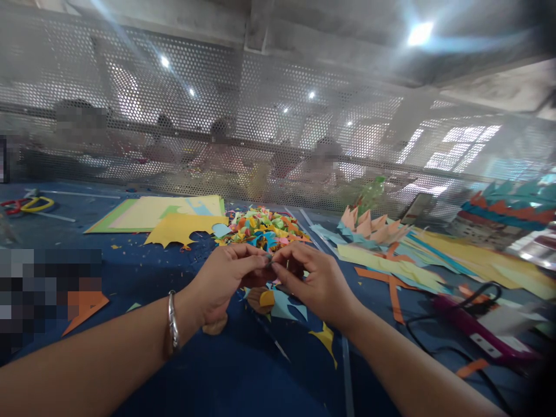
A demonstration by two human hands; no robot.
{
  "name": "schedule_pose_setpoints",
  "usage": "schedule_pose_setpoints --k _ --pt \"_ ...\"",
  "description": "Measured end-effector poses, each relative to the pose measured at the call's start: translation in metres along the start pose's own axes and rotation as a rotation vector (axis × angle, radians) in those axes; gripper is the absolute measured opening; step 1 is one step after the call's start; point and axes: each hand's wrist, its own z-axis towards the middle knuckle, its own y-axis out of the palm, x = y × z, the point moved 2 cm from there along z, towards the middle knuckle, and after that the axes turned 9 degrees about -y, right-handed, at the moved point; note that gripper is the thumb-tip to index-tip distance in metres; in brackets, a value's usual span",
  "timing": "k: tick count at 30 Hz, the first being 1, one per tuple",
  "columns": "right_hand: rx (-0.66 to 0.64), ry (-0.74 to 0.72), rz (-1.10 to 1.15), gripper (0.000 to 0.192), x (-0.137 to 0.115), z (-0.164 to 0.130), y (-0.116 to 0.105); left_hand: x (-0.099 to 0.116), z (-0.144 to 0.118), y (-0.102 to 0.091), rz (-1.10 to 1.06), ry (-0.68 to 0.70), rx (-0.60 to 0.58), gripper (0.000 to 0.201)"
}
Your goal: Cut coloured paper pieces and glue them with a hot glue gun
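My left hand (232,269) and my right hand (310,278) meet fingertip to fingertip over the blue table. Both are closed in a pinch on a small dark piece (270,259); it is too small and too covered to name. Just behind them spreads a heap of colourful paper scraps (264,226). Below my fingers lie a brown round piece (256,300) with a yellow bit on it and a light blue paper scrap (284,306). A yellow paper cutting (326,341) rests nearer, beside my right wrist.
Paper sheets (130,215) are stacked at the back left, near scissors with red and yellow handles (37,204). Folded peach paper points (369,225), paper strips (391,269) and a purple power strip (482,339) with black cable lie right. A perforated screen (243,133) stands behind, people beyond it.
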Motion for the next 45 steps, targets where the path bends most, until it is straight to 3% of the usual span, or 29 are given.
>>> schedule_pose_setpoints --k 26,38,45 --pt "0.015 0.084 0.114 0.005 0.0036 0.0003 -0.0008 0.0011 0.0011 -0.0031 0.246 0.145 0.010 0.007" --pt "0.004 0.107 0.233 0.004 0.0025 0.0021 -0.0001 -0.0025 0.0018 -0.0031 0.217 0.091 -0.079 0.013" --pt "-0.033 0.159 0.334 0.007 0.0047 0.0018 0.0004 -0.0045 0.0046 -0.0036 0.437 0.144 -0.069 0.009"
